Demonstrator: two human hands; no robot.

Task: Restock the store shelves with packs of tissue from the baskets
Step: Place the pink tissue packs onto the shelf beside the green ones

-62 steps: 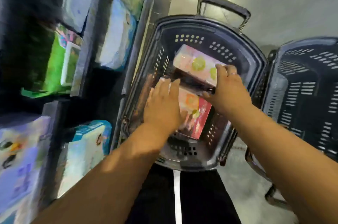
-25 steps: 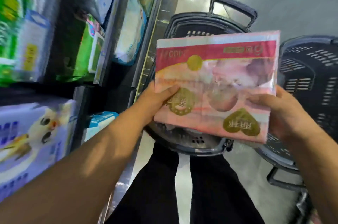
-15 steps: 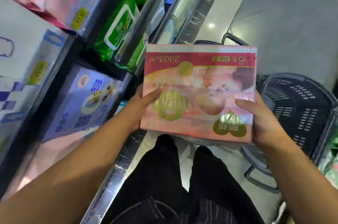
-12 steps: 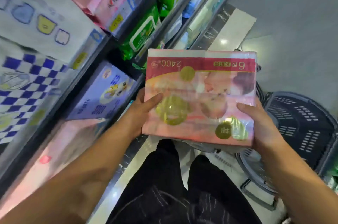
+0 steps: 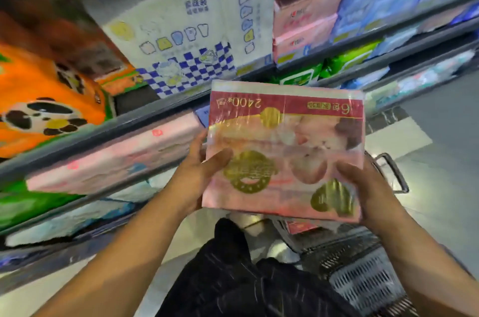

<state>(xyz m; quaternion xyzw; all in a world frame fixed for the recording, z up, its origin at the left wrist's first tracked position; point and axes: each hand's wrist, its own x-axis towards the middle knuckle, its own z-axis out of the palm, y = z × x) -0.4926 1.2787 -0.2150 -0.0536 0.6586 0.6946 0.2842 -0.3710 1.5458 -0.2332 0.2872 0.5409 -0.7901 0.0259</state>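
A flat, rectangular tissue pack in glossy, crinkled pink-and-red film with gold emblems is held up in front of the grey metal shelves, above a dark perforated plastic basket at near right. The left hand has its grip clamped on the pack's left edge, thumb on top. The right hand has its grip clamped on the right edge. Soft film-wrapped packs fill the far shelf: an orange panda pack and a white checkered pack.

Pink tissue pack: the red band along its far edge carries "2400" at the left and "6" at the right, both upside down to the camera, with small characters beside each too blurred to read. Gold emblems lower on the pack hold characters, illegible. White pack on the shelf shows blue characters, likewise blurred beyond reading.
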